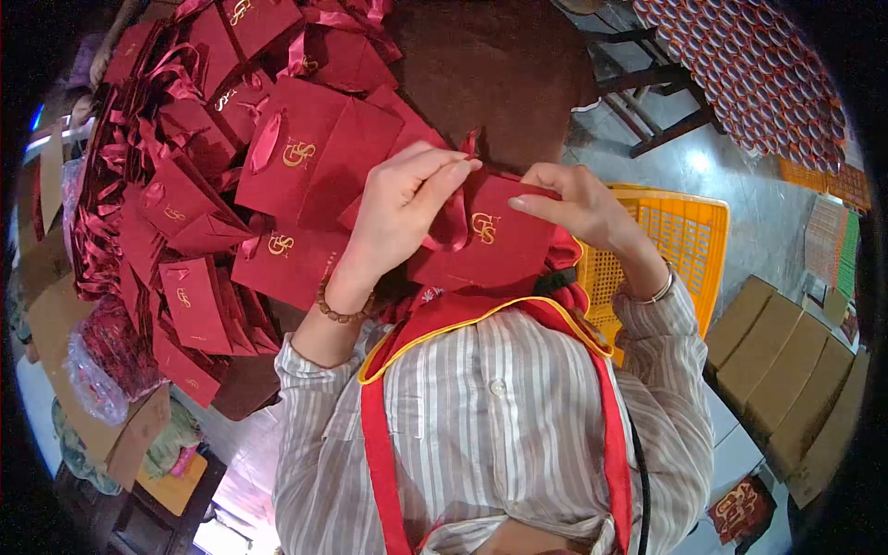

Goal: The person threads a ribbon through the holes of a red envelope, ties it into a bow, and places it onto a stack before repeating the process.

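Observation:
A red paper gift bag (pixel 513 242) with a gold monogram is right in front of my body. My left hand (pixel 402 208), a beaded bracelet on its wrist, pinches the bag's red ribbon (pixel 452 227) between thumb and fingers near the upper edge. On the opposite side, my right hand (pixel 583 208) grips the bag's top corner, its thumb lying across the front face. Just beyond my left hand, another red bag (pixel 282 153) lies on a heap of similar bags (pixel 171 217) with ribbon handles.
The heap covers the left of a brown table (pixel 481 65). A yellow plastic crate (pixel 708 250) stands by my right arm. Cardboard boxes (pixel 782 361) are at the right, and a wooden stool (pixel 647 92) stands at the back. Plastic-wrapped red material (pixel 111 356) lies at left.

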{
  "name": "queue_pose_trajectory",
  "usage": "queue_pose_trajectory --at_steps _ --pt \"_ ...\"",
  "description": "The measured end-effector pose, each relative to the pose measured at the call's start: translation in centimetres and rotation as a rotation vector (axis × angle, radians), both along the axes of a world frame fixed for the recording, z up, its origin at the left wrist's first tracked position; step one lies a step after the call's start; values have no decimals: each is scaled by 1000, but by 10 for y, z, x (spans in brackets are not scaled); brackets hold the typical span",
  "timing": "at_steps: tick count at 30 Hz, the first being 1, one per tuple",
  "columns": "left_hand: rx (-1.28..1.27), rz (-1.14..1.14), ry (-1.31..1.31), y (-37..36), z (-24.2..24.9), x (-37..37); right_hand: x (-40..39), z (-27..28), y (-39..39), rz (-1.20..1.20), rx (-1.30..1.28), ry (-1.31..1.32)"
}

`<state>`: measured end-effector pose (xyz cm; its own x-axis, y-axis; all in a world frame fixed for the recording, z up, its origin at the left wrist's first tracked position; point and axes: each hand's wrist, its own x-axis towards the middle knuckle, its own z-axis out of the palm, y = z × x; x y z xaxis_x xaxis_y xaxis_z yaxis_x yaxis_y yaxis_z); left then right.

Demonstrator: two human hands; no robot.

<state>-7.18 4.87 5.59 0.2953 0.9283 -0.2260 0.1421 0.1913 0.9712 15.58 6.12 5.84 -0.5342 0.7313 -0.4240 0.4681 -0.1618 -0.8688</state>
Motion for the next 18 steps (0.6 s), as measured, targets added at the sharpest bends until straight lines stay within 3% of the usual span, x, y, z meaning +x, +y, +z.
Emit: queue_pose_trajectory --at_steps 2,4,6,13,15,18 --pt "722 -18 349 6 -9 5 -2 1 0 32 -8 25" --pt "744 -21 340 8 -14 13 -3 1 -1 65 -16 51" --pt "782 -128 471 8 -20 19 0 -2 1 129 153 37" --pt "763 -154 460 12 -31 21 10 -4 2 140 193 30" --pt "759 -164 479 12 -28 20 8 -4 0 53 8 43" --pt "750 -156 479 12 -29 19 5 -11 -4 3 -41 96"
